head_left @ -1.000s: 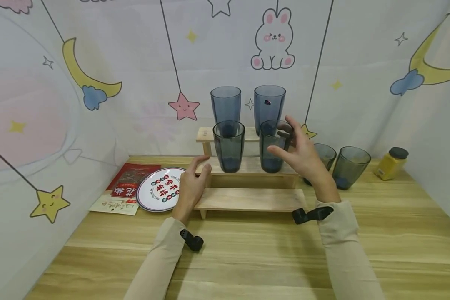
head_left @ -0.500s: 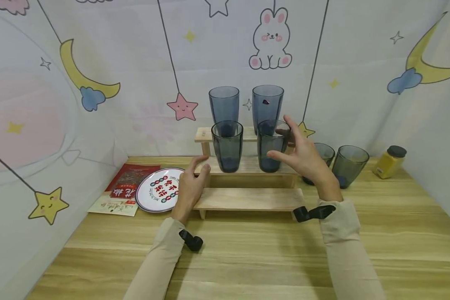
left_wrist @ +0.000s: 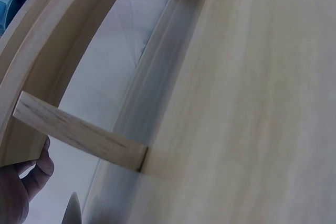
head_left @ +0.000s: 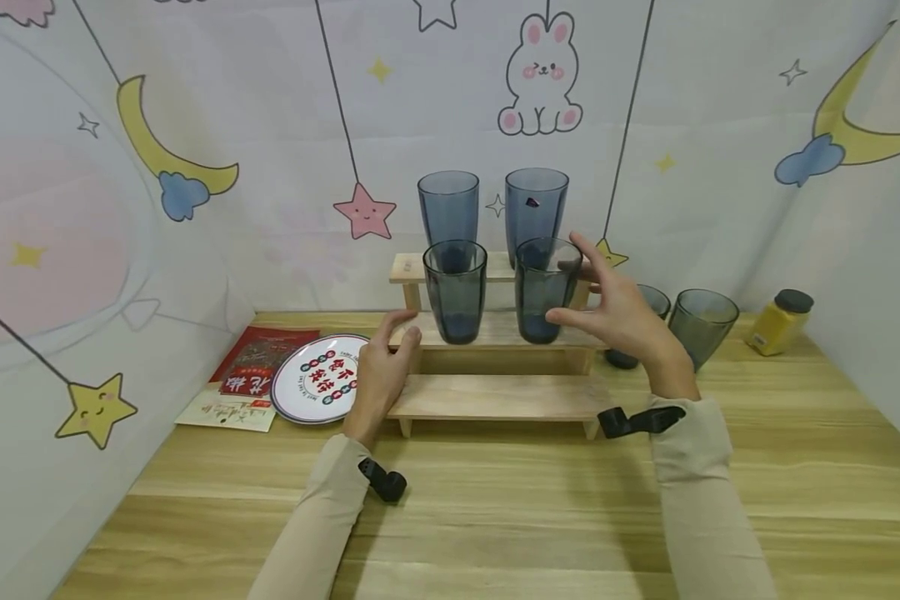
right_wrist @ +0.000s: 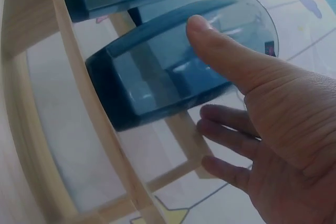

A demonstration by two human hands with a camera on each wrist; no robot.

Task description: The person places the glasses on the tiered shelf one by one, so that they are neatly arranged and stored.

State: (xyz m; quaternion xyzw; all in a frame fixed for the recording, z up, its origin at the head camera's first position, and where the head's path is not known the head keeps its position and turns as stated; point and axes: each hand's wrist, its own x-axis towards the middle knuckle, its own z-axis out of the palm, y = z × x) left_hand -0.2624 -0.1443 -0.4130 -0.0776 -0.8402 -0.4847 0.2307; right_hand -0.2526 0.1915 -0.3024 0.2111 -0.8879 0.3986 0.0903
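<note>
In the head view, my left hand (head_left: 382,367) grips the left end of the middle step of a three-tier wooden rack (head_left: 495,398). The left wrist view shows fingers (left_wrist: 41,174) curled behind that step's end. My right hand (head_left: 618,312) is spread beside the right front glass (head_left: 543,287), a tapered blue-grey tumbler standing upright on the middle step. In the right wrist view its thumb (right_wrist: 226,51) overlaps the tumbler, and the other fingers lie apart beyond it. A matching tumbler (head_left: 456,292) stands left of it on the same step.
Two bluer glasses (head_left: 448,208) stand on the top step. On the table at right are two more tumblers, one (head_left: 701,325) partly behind my right wrist, and a yellow jar (head_left: 780,325). A white plate (head_left: 300,392) and a red packet (head_left: 262,358) lie at left.
My right hand has shifted slightly to the right, its thumb drawing back toward the right front tumbler's edge. The left hand and the glasses stay in place.
</note>
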